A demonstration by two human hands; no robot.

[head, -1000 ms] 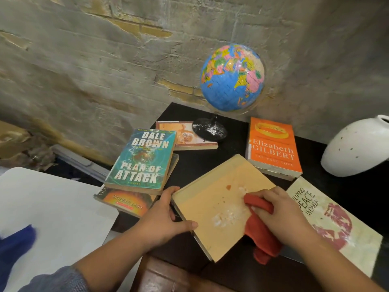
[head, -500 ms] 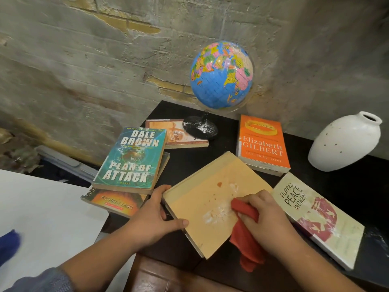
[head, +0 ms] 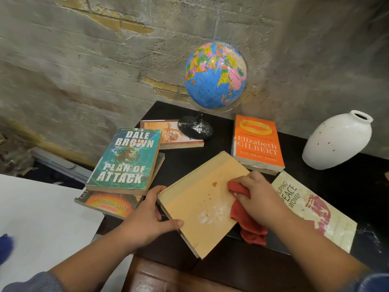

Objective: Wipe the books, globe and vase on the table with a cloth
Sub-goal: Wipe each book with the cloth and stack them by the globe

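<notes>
A tan book [head: 202, 203] lies at an angle on the dark table [head: 328, 186], between the two hands. The left hand [head: 147, 218] grips its near left edge, thumb laid across the cover and fingers curled around the side. The right hand [head: 259, 199] is closed on a red cloth [head: 246, 222] and presses it onto the right part of the cover; the loose end of the cloth hangs off the book's right edge onto the table. Just left of the cloth, the cover shows a whitish smear and a few small reddish spots. To the left of the left hand sits a stack: a teal book [head: 126, 161] on top of another with an orange-lit cover [head: 109, 204], its edge close to the left fingers. Behind the tan book, an orange book [head: 256, 142] lies flat, its near corner just beside the right knuckles. Under and to the right of the right wrist lies a pale book [head: 315, 211] with a red print. At the back of the table the globe [head: 214, 74] stands on a black base that rests partly on a small book [head: 168, 133]. The white vase [head: 336, 140] stands tilted in the view at the far right, well apart from both hands. A white surface [head: 42, 218] lies to the left of the table.
</notes>
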